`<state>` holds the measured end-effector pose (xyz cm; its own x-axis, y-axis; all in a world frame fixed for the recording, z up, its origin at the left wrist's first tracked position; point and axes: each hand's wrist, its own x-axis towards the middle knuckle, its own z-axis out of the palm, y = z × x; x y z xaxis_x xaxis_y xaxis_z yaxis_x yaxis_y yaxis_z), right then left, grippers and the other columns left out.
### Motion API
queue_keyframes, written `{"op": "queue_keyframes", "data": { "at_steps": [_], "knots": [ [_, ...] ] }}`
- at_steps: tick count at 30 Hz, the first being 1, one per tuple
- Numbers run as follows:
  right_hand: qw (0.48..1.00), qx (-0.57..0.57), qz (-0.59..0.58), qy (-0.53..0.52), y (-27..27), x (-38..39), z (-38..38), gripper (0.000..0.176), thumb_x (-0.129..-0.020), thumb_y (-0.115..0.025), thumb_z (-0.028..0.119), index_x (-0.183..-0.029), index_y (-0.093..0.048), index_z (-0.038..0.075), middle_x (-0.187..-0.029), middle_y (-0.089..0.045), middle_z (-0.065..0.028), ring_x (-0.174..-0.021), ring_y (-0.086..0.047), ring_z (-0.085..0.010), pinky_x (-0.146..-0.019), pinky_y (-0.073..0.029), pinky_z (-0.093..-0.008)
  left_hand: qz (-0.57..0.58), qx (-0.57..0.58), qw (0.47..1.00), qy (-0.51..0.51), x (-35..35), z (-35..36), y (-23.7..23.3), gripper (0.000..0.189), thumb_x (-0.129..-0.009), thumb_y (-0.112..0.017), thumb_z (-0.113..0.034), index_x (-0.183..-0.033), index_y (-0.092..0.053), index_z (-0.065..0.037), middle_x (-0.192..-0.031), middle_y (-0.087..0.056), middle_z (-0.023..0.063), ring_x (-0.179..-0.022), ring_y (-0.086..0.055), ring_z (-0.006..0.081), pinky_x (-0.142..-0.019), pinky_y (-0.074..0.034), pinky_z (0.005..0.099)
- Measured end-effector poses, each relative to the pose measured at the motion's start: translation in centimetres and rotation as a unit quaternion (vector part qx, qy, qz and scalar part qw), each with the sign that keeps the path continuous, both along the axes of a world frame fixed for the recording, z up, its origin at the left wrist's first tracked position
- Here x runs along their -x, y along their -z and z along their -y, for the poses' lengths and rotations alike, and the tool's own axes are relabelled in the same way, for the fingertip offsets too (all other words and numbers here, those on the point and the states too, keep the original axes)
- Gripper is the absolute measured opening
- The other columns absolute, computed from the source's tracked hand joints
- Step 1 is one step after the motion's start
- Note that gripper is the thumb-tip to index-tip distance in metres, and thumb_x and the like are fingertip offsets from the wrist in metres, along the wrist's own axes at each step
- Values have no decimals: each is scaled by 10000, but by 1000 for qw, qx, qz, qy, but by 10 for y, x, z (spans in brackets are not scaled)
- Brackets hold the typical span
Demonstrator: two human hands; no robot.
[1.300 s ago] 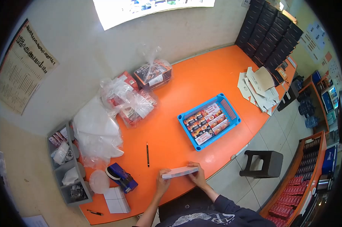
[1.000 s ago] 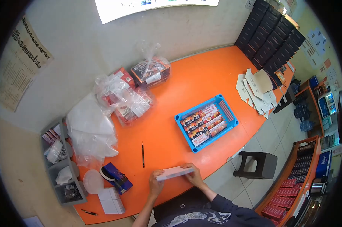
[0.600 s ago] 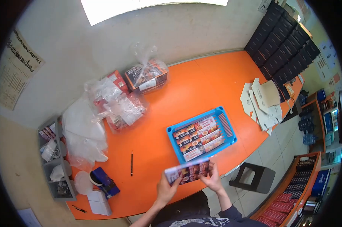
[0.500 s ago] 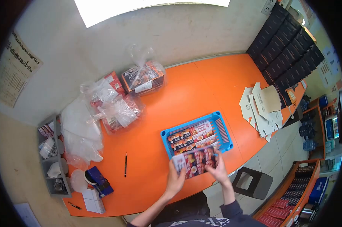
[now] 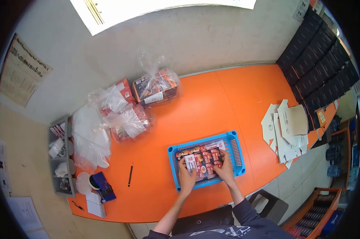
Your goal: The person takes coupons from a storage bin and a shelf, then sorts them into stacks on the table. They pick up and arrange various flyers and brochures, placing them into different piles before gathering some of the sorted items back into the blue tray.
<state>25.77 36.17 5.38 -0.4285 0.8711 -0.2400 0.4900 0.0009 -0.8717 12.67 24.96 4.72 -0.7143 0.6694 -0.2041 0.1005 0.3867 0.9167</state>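
Observation:
A blue plastic basket (image 5: 240, 161) stands on the orange table, with printed food cards or packs (image 5: 191, 151) lying inside. Over the basket, a printed pack (image 5: 204, 165) is held between both hands. My left hand (image 5: 186, 177) grips its left end, fingers behind and thumb on the front. At the other end, my right hand (image 5: 224, 170) holds it with the thumb on its face. The held pack covers much of the basket's contents.
Plastic-bagged boxes (image 5: 156, 88) stand by the wall. Left are a grey organizer (image 5: 70, 175), a pencil (image 5: 130, 174), blue tape dispenser (image 5: 104, 187) and white cards (image 5: 95, 205). Cardboard pieces (image 5: 281, 131) and stacked black boxes (image 5: 319, 59) are right; a dark stool (image 5: 273, 207) is below.
Both hands have moved the held pack from the basket's front edge to over its inside. The view has shifted slightly.

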Motion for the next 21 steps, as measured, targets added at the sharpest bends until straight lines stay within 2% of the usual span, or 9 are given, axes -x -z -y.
{"op": "queue_keyframes", "data": {
  "at_steps": [2,6,10,12,13,16,17,20,21],
  "knots": [
    [1000,-18,0,-2,-2,1,0,686,-621,-651,12,-1232,-338,-12,-1131,-483,-217,-1047,-500,-330,-886,-408,-380,35,9,999,-11,1,-2,-3,549,-730,-566,-7,-1227,-333,-14,-939,-559,184,-897,-560,309,-771,-439,403],
    [995,-88,45,-16,-7,5,4,716,-617,-702,52,-1235,-343,5,-1128,-455,-215,-1055,-462,-372,-903,-373,-423,-163,101,981,8,-1,-6,-11,569,-731,-603,-102,-1228,-339,-16,-1052,-508,224,-921,-546,372,-775,-438,456],
    [973,-142,178,-27,-27,9,9,765,-602,-735,91,-1262,-350,61,-1133,-424,-191,-1072,-420,-360,-909,-339,-452,-132,220,964,67,9,-11,-39,559,-711,-641,-162,-1177,-362,-30,-1050,-487,239,-927,-539,398,-758,-454,468],
    [959,-158,234,-26,-40,9,12,791,-593,-743,102,-1279,-347,99,-1136,-414,-179,-1086,-398,-347,-914,-323,-457,-131,195,970,64,12,-9,-34,541,-704,-653,-180,-1141,-367,-35,-1048,-488,230,-914,-546,401,-742,-462,473],
    [951,-189,246,-16,-48,9,13,703,-623,-719,96,-1252,-408,144,-1137,-423,-157,-1080,-383,-326,-898,-327,-438,-131,182,972,63,13,-7,-32,533,-701,-658,-189,-1123,-370,-38,-1047,-489,226,-908,-549,403,-734,-465,476],
    [926,-346,142,-48,-43,3,12,558,-657,-687,88,-1178,-499,153,-1137,-429,-127,-1058,-383,-321,-876,-334,-442,-145,180,971,56,8,-5,-32,514,-699,-662,-198,-1088,-368,-38,-1038,-494,208,-862,-567,410,-690,-477,485],
    [915,-384,122,-31,-53,10,17,379,-694,-639,45,-1057,-581,136,-1068,-473,-123,-1008,-411,-301,-876,-337,-419,-172,164,969,63,7,-4,-27,487,-709,-660,-195,-1072,-380,-33,-1043,-488,195,-824,-578,415,-653,-481,489],
    [931,-352,68,-63,-60,29,31,224,-712,-623,57,-927,-620,120,-1003,-510,-96,-967,-445,-286,-848,-352,-395,-151,179,967,95,4,0,-16,436,-735,-643,-189,-1056,-392,-34,-1030,-483,188,-792,-581,413,-632,-481,486],
    [920,-364,112,-89,-42,32,30,124,-711,-612,73,-829,-619,107,-945,-526,-82,-920,-472,-284,-801,-374,-388,-168,165,967,96,2,3,-13,365,-764,-627,-199,-1022,-423,-41,-1011,-475,178,-799,-577,399,-627,-479,485]
  ]
}}
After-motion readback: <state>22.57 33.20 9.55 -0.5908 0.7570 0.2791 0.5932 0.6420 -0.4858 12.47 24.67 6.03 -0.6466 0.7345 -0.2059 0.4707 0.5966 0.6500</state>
